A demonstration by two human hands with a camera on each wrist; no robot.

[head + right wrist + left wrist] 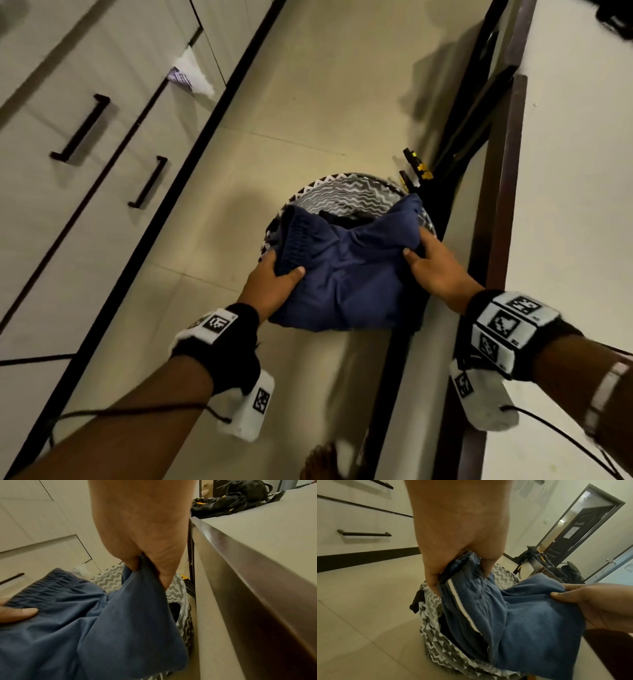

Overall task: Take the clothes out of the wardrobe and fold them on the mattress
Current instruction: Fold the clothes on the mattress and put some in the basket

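Observation:
I hold a pair of blue shorts [346,274] [522,615] [85,628] with a ribbed elastic waistband above a round basket [342,195] patterned in grey and white zigzags. My left hand [274,277] [458,563] grips the waistband end, thumb on top. At the other end my right hand [428,260] [149,569] pinches a bunched corner of the fabric. The shorts hang slack between both hands and cover most of the basket's opening. Dark cloth [416,601] shows inside the basket. The mattress [575,171] lies to the right.
The wardrobe [68,137] with dark bar handles stands on the left, a scrap of white cloth [191,72] caught in its door. The dark bed frame [496,205] [257,574] runs along the right. Black and yellow straps [416,168] lie beyond the basket, a black bag [240,497] on the bed.

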